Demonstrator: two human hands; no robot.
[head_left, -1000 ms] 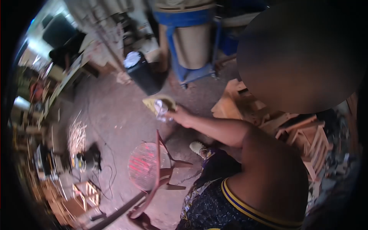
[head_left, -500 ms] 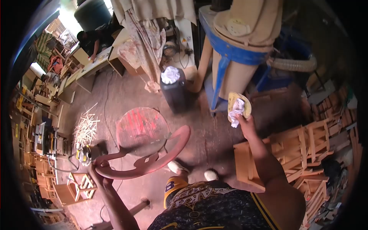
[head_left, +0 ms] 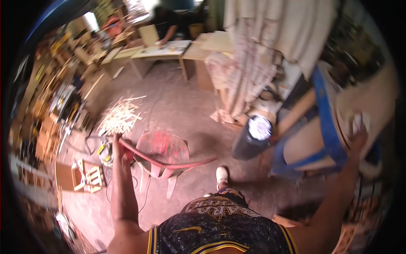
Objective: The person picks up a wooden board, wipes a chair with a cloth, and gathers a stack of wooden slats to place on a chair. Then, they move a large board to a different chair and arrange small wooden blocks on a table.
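Observation:
My left hand (head_left: 122, 150) is closed around one end of the curved backrest of a red chair (head_left: 163, 146). The round seat has worn, streaky red paint, and pale legs show below the backrest. Out to the right, my right hand (head_left: 359, 137) is stretched toward the tan and blue machine, its fingers closed on crumpled white paper (head_left: 357, 123). A yellowish, rounded piece shows with the paper in the earlier view; now it is blurred and hard to make out.
A black bin (head_left: 249, 142) topped with crumpled white material stands beside the blue-framed machine (head_left: 325, 114). Thin wood sticks (head_left: 120, 116) lie piled on the floor. Behind, a person (head_left: 165, 27) works at a table (head_left: 165, 50). Wood pieces and a power tool (head_left: 105, 153) are at left.
My view has turned and shifted, with the bin and machine now closer. My right hand has reached farther right with the paper. My left hand still grips the chair, which now appears more upright.

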